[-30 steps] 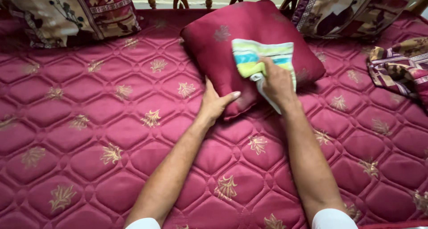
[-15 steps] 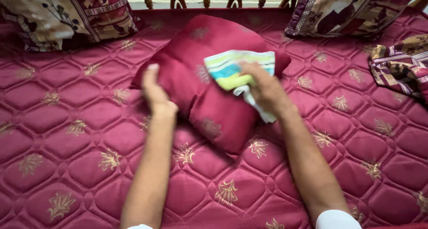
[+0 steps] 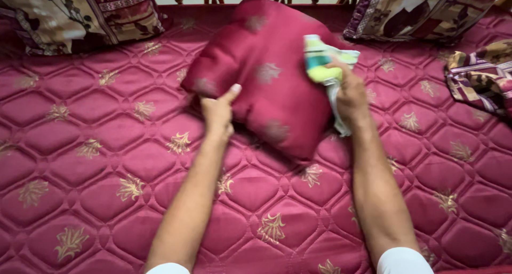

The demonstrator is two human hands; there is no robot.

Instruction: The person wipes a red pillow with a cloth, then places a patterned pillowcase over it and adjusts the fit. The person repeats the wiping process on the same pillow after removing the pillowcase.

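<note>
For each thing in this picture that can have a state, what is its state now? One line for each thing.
Red cushion: tilted up on the bed cover, gripped at its left edge.
Striped cloth: bunched, pressed on the cushion's right side.
Left hand: closed on the cushion.
Right hand: closed on the cloth.
Quilted red bed cover: spread flat.
Patterned pillows: resting at the back.

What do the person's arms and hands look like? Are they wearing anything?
Both arms are bare from the wrist almost up to the bottom edge of the picture, where a short white sleeve shows on the left arm and another white sleeve on the right. The left hand and right hand wear no gloves. No watch, ring or bracelet can be seen.
</note>
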